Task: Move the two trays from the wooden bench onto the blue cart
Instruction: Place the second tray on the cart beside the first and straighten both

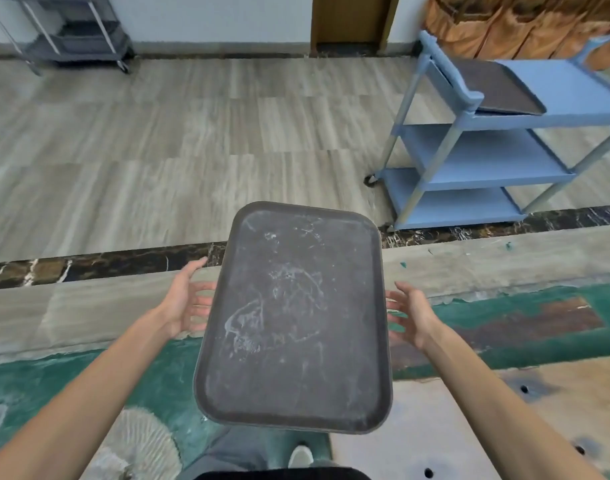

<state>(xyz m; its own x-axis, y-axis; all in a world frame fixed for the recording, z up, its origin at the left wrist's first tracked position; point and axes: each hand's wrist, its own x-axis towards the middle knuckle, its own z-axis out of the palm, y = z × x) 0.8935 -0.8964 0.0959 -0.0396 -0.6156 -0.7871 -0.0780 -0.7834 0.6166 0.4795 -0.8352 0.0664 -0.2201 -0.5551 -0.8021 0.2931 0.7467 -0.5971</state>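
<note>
I hold a dark grey scuffed tray [296,323] level in the air in front of me, long side pointing away. My left hand [185,299] supports its left edge and my right hand [411,317] its right edge, with the fingers tucked under the rim. The blue three-shelf cart [566,91] stands ahead at the upper right. A second dark tray [494,88] lies on its top shelf, at the left end by the handle. The worn wooden bench [469,427] is at the lower right, partly under the held tray.
Pale tiled floor stretches between me and the cart, crossed by a dark marble strip [88,268]. A grey cart [78,32] stands at the far left wall and a wooden door [348,19] at the back. A white fan-like object [140,441] lies near my feet.
</note>
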